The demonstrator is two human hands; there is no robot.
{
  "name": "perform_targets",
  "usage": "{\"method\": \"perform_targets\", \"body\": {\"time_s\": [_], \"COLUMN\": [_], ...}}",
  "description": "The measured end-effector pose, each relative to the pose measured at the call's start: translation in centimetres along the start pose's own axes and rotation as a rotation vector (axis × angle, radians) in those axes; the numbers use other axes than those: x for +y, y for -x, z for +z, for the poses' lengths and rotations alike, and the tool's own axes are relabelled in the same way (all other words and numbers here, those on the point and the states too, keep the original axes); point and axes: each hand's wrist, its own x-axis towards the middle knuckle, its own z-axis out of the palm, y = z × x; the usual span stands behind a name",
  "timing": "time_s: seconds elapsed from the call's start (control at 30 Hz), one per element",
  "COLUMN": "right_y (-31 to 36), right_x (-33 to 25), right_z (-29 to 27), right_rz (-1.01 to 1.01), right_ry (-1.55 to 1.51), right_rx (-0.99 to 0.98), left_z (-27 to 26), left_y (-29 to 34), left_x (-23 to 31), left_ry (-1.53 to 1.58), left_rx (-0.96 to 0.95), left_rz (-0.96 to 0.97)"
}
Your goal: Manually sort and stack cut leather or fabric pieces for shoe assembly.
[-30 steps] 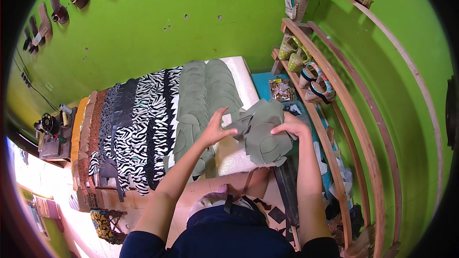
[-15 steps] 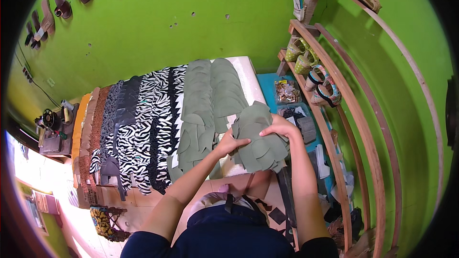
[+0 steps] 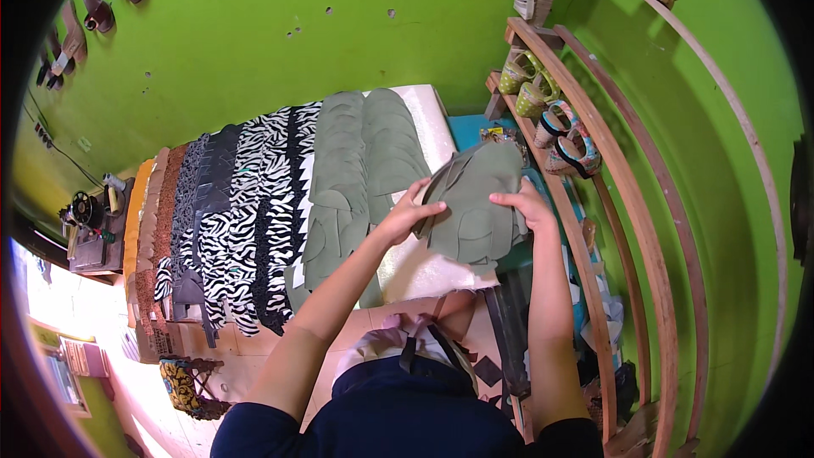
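Observation:
Between my two hands I hold a loose stack of olive-green cut material pieces point(image 3: 475, 195), lifted above the right end of the table. My left hand point(image 3: 412, 214) grips its left edge, thumb on top. On the opposite edge my right hand point(image 3: 524, 202) is closed the same way; the fingers underneath are hidden. Left of the stack, two overlapping rows of matching green pieces point(image 3: 339, 153) lie on the white-topped table point(image 3: 424, 276). Further left run rows of zebra-print pieces point(image 3: 246, 203), then dark grey pieces point(image 3: 215, 174), brown pieces point(image 3: 172, 178) and orange pieces point(image 3: 140, 212).
A wooden rack point(image 3: 632, 178) curves along the right, bearing green dotted shoes point(image 3: 532, 95) and patterned sandals point(image 3: 577, 157). Sandals point(image 3: 97, 4) hang on the green wall. A sewing machine point(image 3: 85, 208) stands at far left, a patterned stool point(image 3: 182, 386) below it.
Both hands have raised the green stack and moved it slightly right, off the table's right part. More of the white surface shows beneath. The view has shifted a little.

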Motion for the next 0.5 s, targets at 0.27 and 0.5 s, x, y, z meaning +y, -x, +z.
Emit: {"method": "perform_targets", "body": {"time_s": [0.27, 0.5], "right_y": [3.8, 9.4], "right_x": [-5.1, -11.4], "right_z": [0.1, -2.7], "right_rz": [-0.241, -0.350], "right_ry": [-0.098, -0.134], "right_rx": [0.197, 0.382], "left_z": [4.2, 12.9], "left_y": [-2.0, -4.5], "left_x": [0.8, 7.8], "left_ry": [0.183, -0.070], "left_rx": [-0.023, -0.229], "left_rz": [-0.077, 0.087]}}
